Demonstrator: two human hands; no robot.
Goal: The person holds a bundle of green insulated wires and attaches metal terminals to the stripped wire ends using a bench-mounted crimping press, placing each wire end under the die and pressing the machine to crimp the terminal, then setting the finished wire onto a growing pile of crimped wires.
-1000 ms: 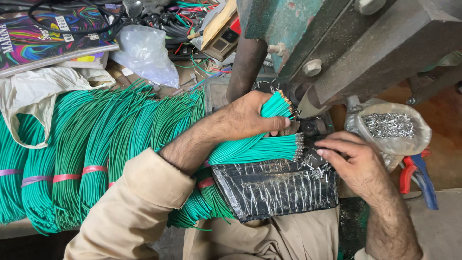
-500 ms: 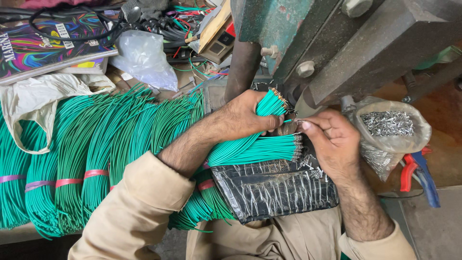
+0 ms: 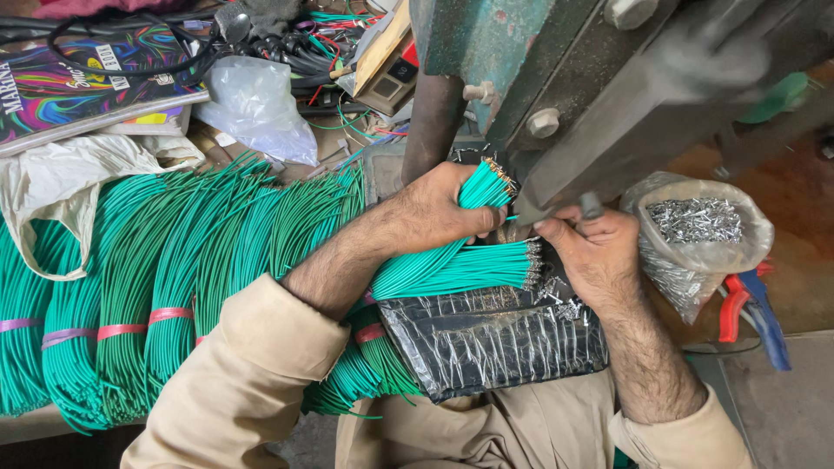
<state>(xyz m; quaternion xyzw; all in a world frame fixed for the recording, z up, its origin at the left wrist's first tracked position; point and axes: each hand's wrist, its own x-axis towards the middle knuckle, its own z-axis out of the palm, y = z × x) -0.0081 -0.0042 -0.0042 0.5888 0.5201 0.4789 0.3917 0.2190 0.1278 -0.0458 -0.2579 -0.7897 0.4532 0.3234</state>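
Note:
My left hand (image 3: 439, 208) grips a bunch of short green wires (image 3: 482, 184) with bare copper tips, held up against the green metal press (image 3: 556, 78). Just below it a second bunch of green wires (image 3: 460, 269) with metal ends lies across a black plastic sheet (image 3: 495, 334) on my lap. My right hand (image 3: 589, 247) is at the foot of the press, fingers pinched around something small that I cannot make out, close to the wire tips.
Large bundles of green wire (image 3: 174, 278) tied with pink bands lie at the left. A clear bag of small metal terminals (image 3: 695, 230) sits at the right, red and blue pliers (image 3: 751, 308) beside it. A colourful book (image 3: 78, 87), plastic bags and tangled cables lie behind.
My right hand has moved from the black sheet up to the base of the press beside my left hand. The left hand has kept its hold on the wire bunch.

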